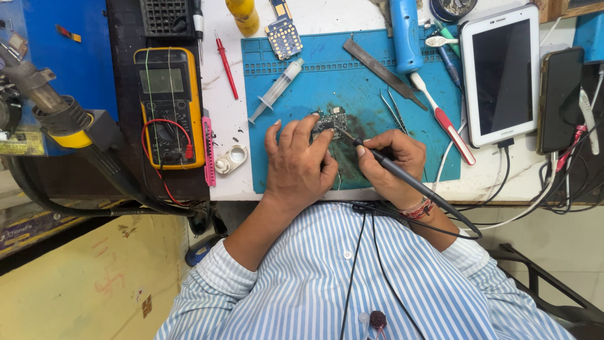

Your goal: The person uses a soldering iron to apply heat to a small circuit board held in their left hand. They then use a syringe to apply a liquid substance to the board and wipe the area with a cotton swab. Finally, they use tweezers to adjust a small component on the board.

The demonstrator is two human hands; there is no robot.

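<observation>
blue mat [302, 82] on white bench. your left hand [296, 164] pins the board [328, 119] at mat centre, fingers pressed down. your right hand [390, 167] grips the iron [377, 157], tip on board.

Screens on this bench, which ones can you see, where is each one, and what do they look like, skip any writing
Multimeter: left of the blue mat, yellow and black, small grey display, no reading can be made out.
White tablet: right of the mat, upright rectangle, dark blank screen, cable plugged in below.
Black phone: right of the tablet, dark screen.
</observation>
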